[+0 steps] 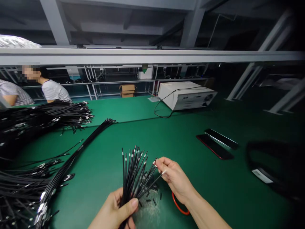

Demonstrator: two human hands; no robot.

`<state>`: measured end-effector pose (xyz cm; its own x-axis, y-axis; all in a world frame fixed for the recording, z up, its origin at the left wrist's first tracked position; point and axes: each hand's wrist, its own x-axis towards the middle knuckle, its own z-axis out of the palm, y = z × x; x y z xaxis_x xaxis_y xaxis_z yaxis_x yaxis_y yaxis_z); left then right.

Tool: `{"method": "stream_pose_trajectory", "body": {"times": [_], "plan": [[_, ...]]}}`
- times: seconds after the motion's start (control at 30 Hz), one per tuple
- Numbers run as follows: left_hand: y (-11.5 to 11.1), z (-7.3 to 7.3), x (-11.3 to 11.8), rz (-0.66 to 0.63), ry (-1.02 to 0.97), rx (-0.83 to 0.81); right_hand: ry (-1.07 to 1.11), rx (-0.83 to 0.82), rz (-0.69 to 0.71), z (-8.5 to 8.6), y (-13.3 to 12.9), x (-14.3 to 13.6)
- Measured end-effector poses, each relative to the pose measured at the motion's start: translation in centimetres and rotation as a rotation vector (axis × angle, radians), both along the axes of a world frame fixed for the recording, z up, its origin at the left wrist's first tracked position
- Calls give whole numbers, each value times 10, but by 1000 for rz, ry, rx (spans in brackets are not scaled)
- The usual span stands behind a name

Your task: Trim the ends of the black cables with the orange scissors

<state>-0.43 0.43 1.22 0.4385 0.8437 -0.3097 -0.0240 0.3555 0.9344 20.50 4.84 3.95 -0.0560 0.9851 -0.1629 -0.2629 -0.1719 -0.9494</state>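
Note:
My left hand (pixel 119 210) is closed around a bundle of thin black cables (pixel 130 178), whose ends fan upward and carry small white bands. At the right of that fan, my right hand (pixel 175 178) pinches the tip of one cable between thumb and fingers. Another white-banded cable end lies against the same hand. Beneath the bundle, short black cut pieces (pixel 154 201) are scattered on the green tabletop (pixel 95 178). A red-orange loop (pixel 178 205), perhaps a tool handle, shows partly behind my right wrist.
Piles of black cables (pixel 47 116) cover the left side, with one long bundle (pixel 78 151) stretching back. Two phones (pixel 216 143) lie at right, near a black strap-like item (pixel 262 175). A white instrument box (pixel 186 95) stands behind. Two people (pixel 56 90) sit at far left.

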Motion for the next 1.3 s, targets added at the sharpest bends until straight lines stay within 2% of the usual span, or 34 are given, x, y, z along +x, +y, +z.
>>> {"method": "stream_pose_trajectory", "body": {"times": [0.17,0.23,0.3,0.47,0.6,0.7,0.83,1.07,1.13,1.3], "plan": [[-5,11,-3,-16,21,13,119,81,-304,8,9,16],[-6,12,-4,-37,8,-3,152,122,-359,13,13,23],[-6,12,-5,-42,-16,-8,166,99,-301,15,12,23],[-4,8,-4,-57,-32,-36,137,-104,45,15,-1,7],[-4,6,-3,-57,-37,-30,6,-76,172,19,-4,10],[-4,6,-3,-54,-16,-36,-111,-23,154,17,-3,11],[-3,9,-4,-50,0,-17,-215,85,22,10,-2,6],[-5,11,-6,-60,-41,-40,39,88,-207,7,11,19],[-6,10,-6,-61,-47,-43,62,64,-170,7,14,22],[-5,6,-3,-72,-49,-49,28,-58,55,7,7,12]]}}
